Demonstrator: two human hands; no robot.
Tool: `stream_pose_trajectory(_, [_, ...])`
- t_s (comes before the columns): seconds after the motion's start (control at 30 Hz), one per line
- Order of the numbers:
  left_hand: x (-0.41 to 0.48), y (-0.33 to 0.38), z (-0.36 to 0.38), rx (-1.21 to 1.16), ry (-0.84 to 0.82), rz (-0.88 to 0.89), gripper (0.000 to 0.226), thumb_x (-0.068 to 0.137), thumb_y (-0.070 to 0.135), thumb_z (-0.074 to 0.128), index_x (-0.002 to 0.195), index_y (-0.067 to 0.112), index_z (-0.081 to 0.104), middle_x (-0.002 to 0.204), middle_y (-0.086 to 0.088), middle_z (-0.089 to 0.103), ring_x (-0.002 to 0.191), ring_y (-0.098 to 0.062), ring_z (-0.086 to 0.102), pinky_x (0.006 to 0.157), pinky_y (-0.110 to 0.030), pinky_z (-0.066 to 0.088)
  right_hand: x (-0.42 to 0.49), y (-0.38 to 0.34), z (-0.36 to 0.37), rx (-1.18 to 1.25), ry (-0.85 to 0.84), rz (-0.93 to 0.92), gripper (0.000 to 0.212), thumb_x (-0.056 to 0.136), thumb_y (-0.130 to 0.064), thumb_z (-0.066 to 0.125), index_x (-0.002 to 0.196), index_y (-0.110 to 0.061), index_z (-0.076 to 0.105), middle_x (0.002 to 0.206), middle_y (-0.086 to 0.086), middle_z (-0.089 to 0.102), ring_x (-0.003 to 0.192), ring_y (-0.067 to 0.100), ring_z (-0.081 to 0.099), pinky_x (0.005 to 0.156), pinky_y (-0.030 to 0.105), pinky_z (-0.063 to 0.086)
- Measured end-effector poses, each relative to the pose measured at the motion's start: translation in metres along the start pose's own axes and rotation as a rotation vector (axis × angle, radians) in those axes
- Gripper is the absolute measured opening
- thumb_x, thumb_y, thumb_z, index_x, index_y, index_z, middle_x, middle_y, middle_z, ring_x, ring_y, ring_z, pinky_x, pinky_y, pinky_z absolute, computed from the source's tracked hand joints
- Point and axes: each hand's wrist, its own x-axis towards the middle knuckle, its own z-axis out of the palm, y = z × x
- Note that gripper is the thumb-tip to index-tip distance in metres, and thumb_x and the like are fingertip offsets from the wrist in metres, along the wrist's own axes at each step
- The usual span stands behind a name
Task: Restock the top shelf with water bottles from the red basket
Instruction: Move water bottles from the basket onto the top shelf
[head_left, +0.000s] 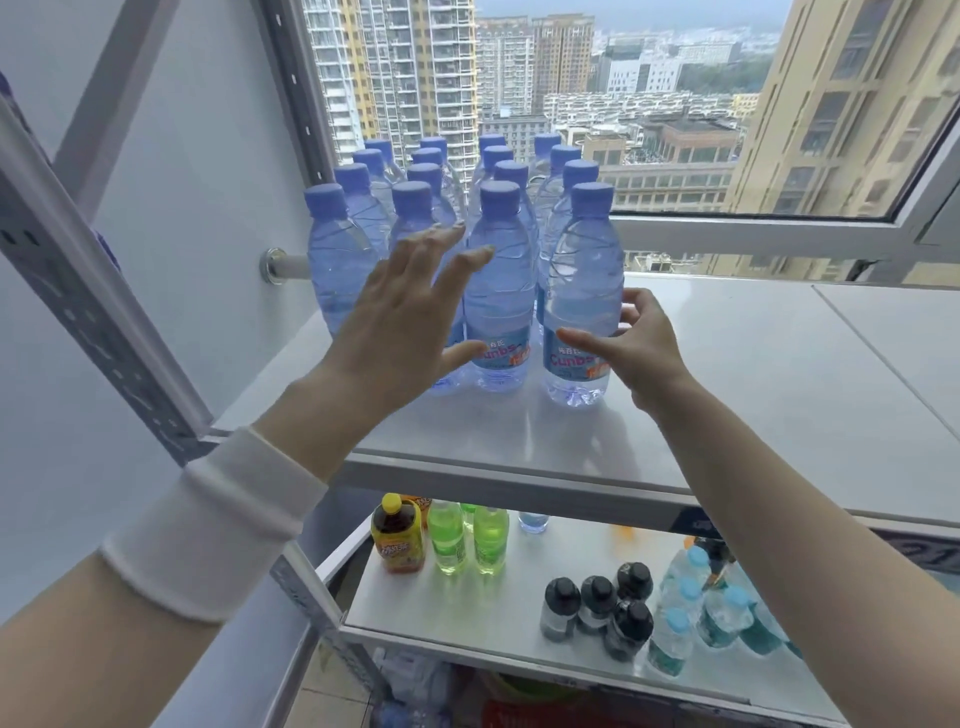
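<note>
Clear plastic blue-capped water bottles stand in rows on the white top shelf; the right hand clasps the front-right bottle; the left hand, fingers spread, hovers before the front row; assorted drinks stand on the lower shelf.

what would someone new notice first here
A block of blue-capped water bottles stands in rows at the left end of the top shelf, against a window full of high-rise towers. Right in front, the left hand is spread open before the bottles, while the right hand curls round the front right bottle. Below, a lower shelf holds green drink bottles and black-capped bottles.
</note>
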Motion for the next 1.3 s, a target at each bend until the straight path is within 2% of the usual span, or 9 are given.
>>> stream_pose_trajectory(0.1, [-0.016,-0.001,0.008,-0.002,0.0,0.003,0.072,0.071,0.031,0.078,0.13,0.009,0.046,0.135,-0.022,0.046,0.128,-0.039,0.041,0.102,-0.053,0.039,0.002,0.006,0.007,-0.001,0.054,-0.029,0.066,0.063,-0.013,0.084,0.117,-0.009,0.045,0.116,0.011,0.055,0.09,0.017,0.06,0.072,0.023,0.051])
stream_pose_trajectory(0.3, [-0.04,0.001,0.02,-0.029,-0.03,-0.007,0.057,0.077,0.033,0.066,0.126,0.009,0.05,0.132,-0.019,0.05,0.128,-0.038,0.044,0.099,-0.053,0.042,0.009,0.018,0.014,-0.021,0.112,-0.057,0.072,0.063,-0.02,0.084,0.122,-0.012,0.046,0.127,0.014,0.05,0.108,0.021,0.055,0.085,0.031,0.051])
stream_pose_trajectory(0.43, [-0.05,0.001,0.025,-0.028,-0.065,-0.009,0.059,0.072,0.028,0.076,0.123,0.007,0.053,0.129,-0.021,0.053,0.125,-0.04,0.047,0.098,-0.053,0.044,0.011,0.019,0.015,-0.068,0.11,-0.07,0.074,0.063,-0.025,0.084,0.124,-0.013,0.044,0.128,0.012,0.049,0.11,0.021,0.055,0.091,0.036,0.051])
stream_pose_trajectory(0.63, [-0.058,0.0,0.027,-0.025,-0.079,-0.035,0.059,0.068,0.026,0.079,0.12,0.007,0.058,0.126,-0.022,0.056,0.122,-0.04,0.05,0.096,-0.051,0.043,0.002,0.015,0.015,-0.13,0.158,-0.118,0.075,0.064,-0.027,0.083,0.124,-0.01,0.042,0.113,-0.002,0.052,0.1,0.013,0.055,0.088,0.028,0.049])
stream_pose_trajectory(0.77, [-0.063,-0.002,0.028,-0.02,-0.093,-0.045,0.059,0.069,0.026,0.078,0.122,0.009,0.058,0.127,-0.021,0.055,0.123,-0.039,0.05,0.098,-0.051,0.041,-0.003,0.016,0.015,-0.136,0.157,-0.127,0.073,0.067,-0.024,0.082,0.126,-0.011,0.042,0.12,0.002,0.052,0.101,0.014,0.054,0.085,0.025,0.048])
stream_pose_trajectory(0.93, [-0.069,-0.002,0.03,-0.017,-0.122,-0.037,0.061,0.067,0.028,0.079,0.121,0.008,0.057,0.125,-0.021,0.057,0.12,-0.039,0.052,0.097,-0.05,0.042,-0.007,0.012,0.018,-0.156,0.151,-0.092,0.074,0.069,-0.024,0.08,0.131,-0.012,0.04,0.128,0.007,0.052,0.11,0.02,0.055,0.092,0.033,0.05])
stream_pose_trajectory(1.0, [-0.07,-0.002,0.031,-0.03,-0.121,-0.032,0.062,0.066,0.028,0.08,0.12,0.008,0.057,0.124,-0.021,0.058,0.119,-0.039,0.053,0.096,-0.051,0.042,-0.011,0.011,0.017,-0.185,0.135,-0.065,0.081,0.07,-0.026,0.08,0.136,-0.013,0.036,0.134,0.007,0.049,0.12,0.022,0.051,0.1,0.037,0.046])
stream_pose_trajectory(1.1, [-0.074,-0.003,0.033,-0.061,-0.109,-0.017,0.061,0.066,0.028,0.08,0.119,0.009,0.057,0.124,-0.019,0.058,0.119,-0.039,0.053,0.096,-0.052,0.042,-0.025,0.012,0.014,-0.278,0.163,-0.039,0.09,0.072,-0.031,0.077,0.144,-0.012,0.026,0.145,0.008,0.039,0.132,0.02,0.039,0.107,0.035,0.036])
stream_pose_trajectory(1.3, [-0.088,0.009,0.052,-0.16,-0.114,0.002,0.061,0.067,0.029,0.08,0.118,0.012,0.052,0.125,-0.019,0.058,0.117,-0.039,0.054,0.093,-0.053,0.044,-0.084,0.018,0.006,-0.479,0.288,-0.097,0.083,0.079,-0.034,0.069,0.144,-0.01,0.025,0.148,0.006,0.036,0.136,0.018,0.034,0.108,0.028,0.028])
